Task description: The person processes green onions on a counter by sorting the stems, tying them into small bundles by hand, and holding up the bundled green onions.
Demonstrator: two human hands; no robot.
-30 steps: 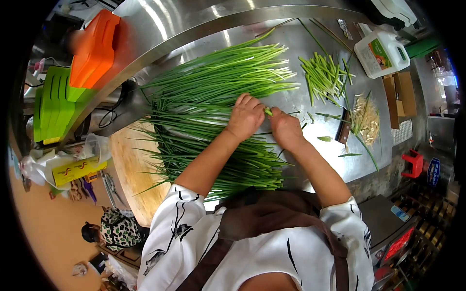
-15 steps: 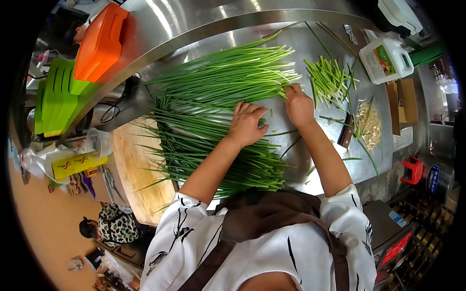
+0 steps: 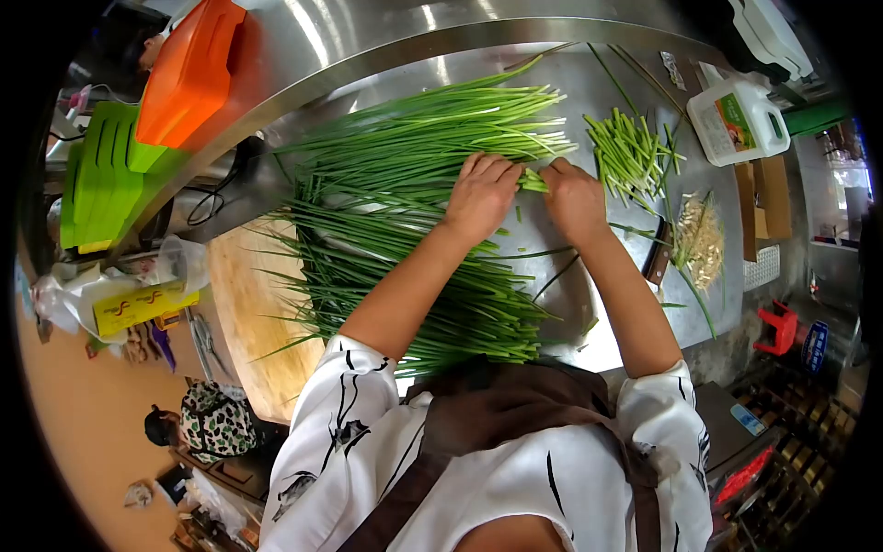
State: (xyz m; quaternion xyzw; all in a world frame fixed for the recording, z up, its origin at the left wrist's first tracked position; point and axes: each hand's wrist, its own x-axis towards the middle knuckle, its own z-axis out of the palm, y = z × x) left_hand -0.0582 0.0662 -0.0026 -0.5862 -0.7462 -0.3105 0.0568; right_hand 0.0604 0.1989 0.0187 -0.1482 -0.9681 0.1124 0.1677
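Long green scallions (image 3: 432, 133) with pale ends lie in two broad heaps on the steel counter, their cut ends toward the right. My left hand (image 3: 483, 195) is closed around a small bunch near its pale end, at the near edge of the upper heap. Just to its right, my right hand (image 3: 574, 198) pinches the tips of that same bunch (image 3: 532, 180), which shows between both hands. The lower heap (image 3: 478, 313) lies under my left forearm. A pile of short, pale scallion pieces (image 3: 627, 155) is right of my right hand.
A knife with a brown handle (image 3: 659, 258) lies beside a pile of trimmed roots (image 3: 701, 244). A white jug (image 3: 739, 121) stands at the right edge. A wooden board (image 3: 262, 322) is on the left. Orange (image 3: 191, 78) and green bins are upper left. Another person (image 3: 213, 423) is lower left.
My left hand has moved up and right and closed round the bunch beside my right hand; before, it lay loosely spread over the stalks. My right hand has shifted slightly right.
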